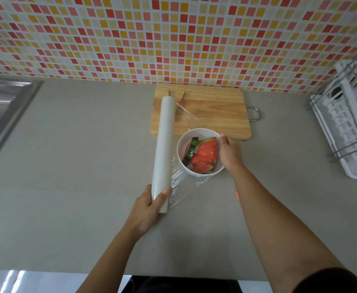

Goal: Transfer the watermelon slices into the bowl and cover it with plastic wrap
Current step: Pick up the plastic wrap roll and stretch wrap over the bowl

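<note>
Grips the near end of the plastic wrap roll point(164, 144) in the left hand point(146, 210), thumb over the top and fingers curled beneath, forearm reaching in from 6 o'clock. Points the roll toward 12 o'clock, just beside the white bowl point(180, 144) at its 9 o'clock side, far end over the wooden cutting board point(215, 111). Trails wrinkled clear film point(180, 185) from the roll to the bowl's near rim. Clasps the bowl's rim at 3 o'clock with the right hand point(229, 153), thumb on the rim, fingers curled down the outer wall; cannot tell whether film is pinned beneath. Shows watermelon slices point(206, 154) piled inside the bowl, which sits at the board's near edge. Leaves grey countertop point(78, 149) stretching wide from the roll to the steel sink point(4, 106) at 9 o'clock. Meets the white dish rack point(346, 127) at 3 o'clock and the tiled wall point(173, 39) at 12 o'clock.
</note>
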The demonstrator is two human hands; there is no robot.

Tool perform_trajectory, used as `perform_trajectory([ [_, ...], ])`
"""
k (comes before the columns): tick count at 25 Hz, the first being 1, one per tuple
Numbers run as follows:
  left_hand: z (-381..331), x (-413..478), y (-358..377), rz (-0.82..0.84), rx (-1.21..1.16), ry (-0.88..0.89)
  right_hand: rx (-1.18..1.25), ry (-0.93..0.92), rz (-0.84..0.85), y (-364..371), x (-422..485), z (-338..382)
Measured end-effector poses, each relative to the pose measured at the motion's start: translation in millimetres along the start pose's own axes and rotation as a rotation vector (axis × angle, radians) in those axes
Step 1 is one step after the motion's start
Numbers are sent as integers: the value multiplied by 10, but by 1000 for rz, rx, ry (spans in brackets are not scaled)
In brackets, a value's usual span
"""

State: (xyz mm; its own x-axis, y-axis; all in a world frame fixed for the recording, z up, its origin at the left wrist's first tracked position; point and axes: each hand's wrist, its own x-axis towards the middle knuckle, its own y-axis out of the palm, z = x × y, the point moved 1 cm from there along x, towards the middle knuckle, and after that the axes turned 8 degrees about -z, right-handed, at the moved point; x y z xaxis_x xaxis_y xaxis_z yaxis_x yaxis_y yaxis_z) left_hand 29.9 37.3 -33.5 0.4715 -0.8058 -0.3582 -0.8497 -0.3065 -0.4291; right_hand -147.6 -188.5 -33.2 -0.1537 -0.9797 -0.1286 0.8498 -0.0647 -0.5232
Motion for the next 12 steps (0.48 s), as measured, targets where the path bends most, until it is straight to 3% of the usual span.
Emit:
perform_trajectory([
  [5,97,45,55,-95,-99,75,43,47,0,26,33,-40],
  [10,121,66,77,-119,-33,143,95,269,115,-14,-16,73],
  [12,121,71,82,-123,-26,154,257,345,183,-126,-68,137],
])
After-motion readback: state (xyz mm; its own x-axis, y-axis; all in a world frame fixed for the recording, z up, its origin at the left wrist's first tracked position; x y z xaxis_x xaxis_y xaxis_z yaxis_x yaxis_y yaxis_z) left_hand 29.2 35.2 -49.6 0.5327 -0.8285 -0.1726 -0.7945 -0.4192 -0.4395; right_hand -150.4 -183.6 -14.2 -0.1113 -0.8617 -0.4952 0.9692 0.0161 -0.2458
